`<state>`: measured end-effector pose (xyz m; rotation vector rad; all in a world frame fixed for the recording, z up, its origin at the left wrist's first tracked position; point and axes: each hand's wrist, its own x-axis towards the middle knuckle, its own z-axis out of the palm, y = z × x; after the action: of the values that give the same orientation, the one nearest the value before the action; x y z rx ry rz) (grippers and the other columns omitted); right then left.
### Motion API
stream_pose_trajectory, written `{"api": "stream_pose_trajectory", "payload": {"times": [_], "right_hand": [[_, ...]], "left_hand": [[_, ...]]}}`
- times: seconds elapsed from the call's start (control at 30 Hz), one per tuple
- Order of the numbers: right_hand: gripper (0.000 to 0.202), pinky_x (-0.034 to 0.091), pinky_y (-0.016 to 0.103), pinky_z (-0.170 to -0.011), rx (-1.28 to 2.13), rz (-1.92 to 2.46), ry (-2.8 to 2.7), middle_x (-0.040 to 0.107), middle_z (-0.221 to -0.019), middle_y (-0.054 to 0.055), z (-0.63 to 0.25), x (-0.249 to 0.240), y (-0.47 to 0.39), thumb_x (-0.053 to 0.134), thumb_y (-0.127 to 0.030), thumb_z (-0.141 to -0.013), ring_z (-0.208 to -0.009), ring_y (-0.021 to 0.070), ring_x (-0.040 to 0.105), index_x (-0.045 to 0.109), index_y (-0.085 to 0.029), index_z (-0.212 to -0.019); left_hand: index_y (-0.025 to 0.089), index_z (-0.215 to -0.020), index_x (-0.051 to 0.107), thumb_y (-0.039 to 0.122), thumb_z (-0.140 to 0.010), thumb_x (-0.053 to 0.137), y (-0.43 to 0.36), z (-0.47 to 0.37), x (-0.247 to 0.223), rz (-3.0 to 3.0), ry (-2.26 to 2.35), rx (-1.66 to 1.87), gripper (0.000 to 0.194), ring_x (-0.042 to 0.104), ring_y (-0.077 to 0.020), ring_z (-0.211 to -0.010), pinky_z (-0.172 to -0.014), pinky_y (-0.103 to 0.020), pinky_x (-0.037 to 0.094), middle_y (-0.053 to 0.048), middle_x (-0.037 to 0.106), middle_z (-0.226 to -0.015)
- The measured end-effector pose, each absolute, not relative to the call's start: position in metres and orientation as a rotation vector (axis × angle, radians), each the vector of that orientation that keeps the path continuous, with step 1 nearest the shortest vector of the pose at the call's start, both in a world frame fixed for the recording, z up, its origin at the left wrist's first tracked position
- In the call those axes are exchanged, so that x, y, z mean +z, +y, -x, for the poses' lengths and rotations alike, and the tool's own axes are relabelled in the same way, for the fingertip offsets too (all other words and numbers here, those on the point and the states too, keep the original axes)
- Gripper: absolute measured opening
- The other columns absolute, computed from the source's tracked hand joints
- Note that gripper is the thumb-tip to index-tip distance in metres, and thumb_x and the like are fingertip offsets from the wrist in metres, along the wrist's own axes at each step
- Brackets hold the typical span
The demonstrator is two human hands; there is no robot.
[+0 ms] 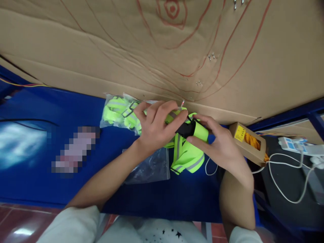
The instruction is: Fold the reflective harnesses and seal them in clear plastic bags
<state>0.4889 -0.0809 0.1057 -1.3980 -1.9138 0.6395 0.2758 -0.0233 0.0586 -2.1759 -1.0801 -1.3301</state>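
A neon-yellow reflective strap (193, 155) with grey stripes hangs in loops between my two hands, over the blue table. My left hand (159, 123) has its fingers bent around the upper left of the strap, at a black buckle (186, 129). On the right side, my right hand (215, 140) pinches the strap beside that buckle, thumb below and fingers above. Behind my left hand lie clear bags (115, 111) packed with more neon-yellow straps. Under my left wrist a flat clear plastic bag (152, 167) rests on the table. My left fingertips partly cover the buckle.
A cardboard wall (113, 54) with red drawn lines rises behind the blue table (162, 199). To the right stand a small box (249, 143) with orange contents and a power strip (291, 145) with white cables. A pixelated object (76, 150) lies on the left.
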Motion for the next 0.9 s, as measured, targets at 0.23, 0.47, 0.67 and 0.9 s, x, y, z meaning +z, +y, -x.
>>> {"api": "stream_pose_trajectory", "payload": {"times": [0.23,0.47,0.67,0.9], "right_hand": [[0.037,0.056,0.042,-0.097,0.339,1.367,-1.697,0.075,-0.115,0.002,-0.495,0.105,-0.072,0.073,-0.020,-0.086,-0.107,0.0244,0.072,0.069,-0.028,-0.122],[0.039,0.053,0.050,-0.100,0.157,1.103,-1.988,0.073,-0.117,0.003,-0.492,0.109,-0.078,0.061,-0.010,-0.092,-0.113,0.0277,0.069,0.074,-0.038,-0.116],[0.037,0.057,0.044,-0.091,-0.279,0.938,-2.020,0.071,-0.109,0.002,-0.485,0.100,-0.073,0.067,-0.007,-0.091,-0.106,0.0241,0.070,0.072,-0.035,-0.115],[0.064,0.053,0.054,-0.108,0.223,1.310,-2.294,0.063,-0.139,0.011,-0.504,0.110,-0.076,0.075,-0.024,-0.090,-0.128,0.0318,0.062,0.050,-0.028,-0.148]], "left_hand": [[0.024,-0.157,0.036,0.053,-0.091,0.073,-0.015,-0.266,0.081,2.970,-1.022,-1.025,0.081,0.045,-0.0378,-0.147,-0.122,-0.060,0.027,-0.018,0.049,-0.158],[0.026,-0.157,0.038,0.050,-0.092,0.074,-0.013,-0.263,0.092,3.250,-0.974,-1.406,0.078,0.055,-0.0304,-0.141,-0.118,-0.046,0.044,-0.013,0.056,-0.153],[0.026,-0.148,0.045,0.041,-0.089,0.079,-0.014,-0.259,0.095,3.542,-0.898,-1.563,0.070,0.065,-0.0260,-0.127,-0.104,-0.038,0.053,-0.011,0.063,-0.142],[0.020,-0.136,0.049,0.010,-0.093,0.062,-0.007,-0.260,0.079,3.095,-1.013,-1.133,0.046,0.066,-0.0252,-0.117,-0.097,-0.038,0.050,-0.010,0.068,-0.126]]}}
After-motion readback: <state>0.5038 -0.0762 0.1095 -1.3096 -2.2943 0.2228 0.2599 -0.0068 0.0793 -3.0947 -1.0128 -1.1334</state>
